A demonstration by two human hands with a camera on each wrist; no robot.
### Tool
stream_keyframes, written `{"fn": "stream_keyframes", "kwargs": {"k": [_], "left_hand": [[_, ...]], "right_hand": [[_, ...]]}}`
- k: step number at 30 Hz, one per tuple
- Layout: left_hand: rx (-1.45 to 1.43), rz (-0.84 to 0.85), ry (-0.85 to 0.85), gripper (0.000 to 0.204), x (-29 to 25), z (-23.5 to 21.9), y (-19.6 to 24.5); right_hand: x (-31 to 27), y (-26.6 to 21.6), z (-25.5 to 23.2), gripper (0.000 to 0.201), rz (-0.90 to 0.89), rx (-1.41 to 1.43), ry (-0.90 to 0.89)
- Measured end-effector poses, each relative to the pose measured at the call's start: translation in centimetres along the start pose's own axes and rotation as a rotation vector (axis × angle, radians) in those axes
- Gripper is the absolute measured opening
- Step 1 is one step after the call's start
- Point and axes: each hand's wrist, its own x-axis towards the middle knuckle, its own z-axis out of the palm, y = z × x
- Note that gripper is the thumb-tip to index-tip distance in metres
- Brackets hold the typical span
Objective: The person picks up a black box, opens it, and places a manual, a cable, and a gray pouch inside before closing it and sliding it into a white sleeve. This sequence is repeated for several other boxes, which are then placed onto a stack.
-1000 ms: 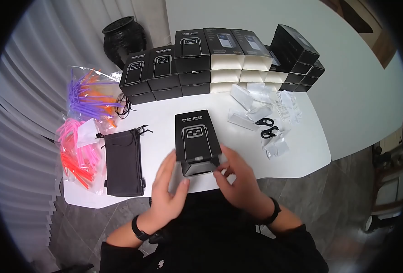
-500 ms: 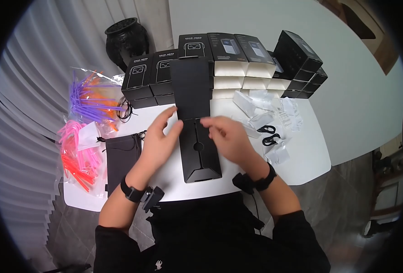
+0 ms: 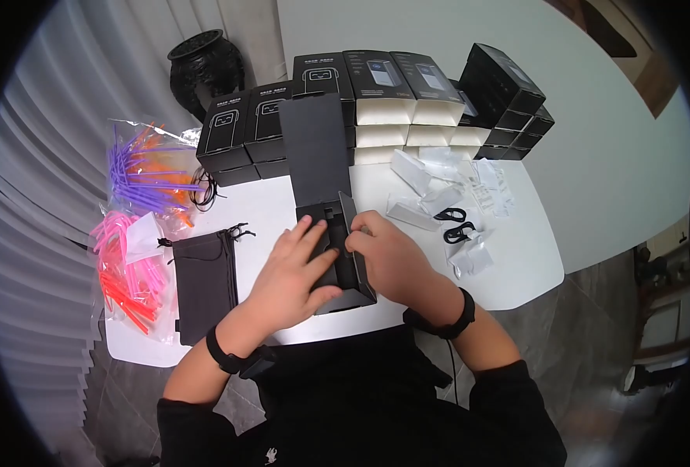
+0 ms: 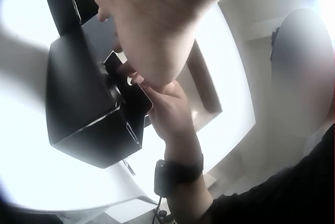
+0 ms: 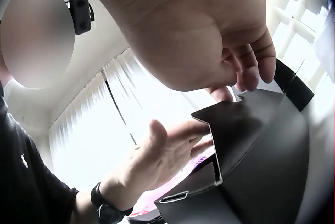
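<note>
A black box [image 3: 358, 299] stands at the table's near edge, its long lid [image 3: 315, 148] folded back toward the stacked boxes. My right hand [image 3: 392, 261] pinches the raised right inner flap [image 3: 348, 210]. In the right wrist view, the fingertips of my right hand [image 5: 193, 36] bend over the edge of that flap [image 5: 241, 130]. My left hand [image 3: 286, 280] lies over the box's left side with its fingers spread, some reaching into the opening. Dark inner parts show between the hands; the left wrist view shows the box's side [image 4: 78, 88], but my left hand [image 4: 152, 30] hides much of the opening.
Stacked black boxes [image 3: 224, 136] line the back, several with white open ends [image 3: 384, 111]. A dark pouch [image 3: 205, 284] and bags of purple [image 3: 139, 175] and pink [image 3: 123, 233] sticks lie left. Right are black cables [image 3: 458, 232] and clear wrappers [image 3: 411, 171].
The lid swung up and back, showing the inner flaps. Both hands then moved from beside the box onto its opening, and the right inner flap came up in my right hand.
</note>
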Motion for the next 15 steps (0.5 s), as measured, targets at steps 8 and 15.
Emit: {"fn": "stream_keyframes", "kwargs": {"k": [8, 15], "left_hand": [[-0.015, -0.045, 0.135, 0.033, -1.2, -1.1, -0.2], [0.038, -0.31, 0.226, 0.023, -5.5, 1.4, -0.8]], "right_hand": [[-1.9, -0.1, -2.2, 0.024, 0.034, -0.26, 0.034], [-6.4, 0.5, 1.2, 0.041, 0.128, -0.071, 0.051]]}}
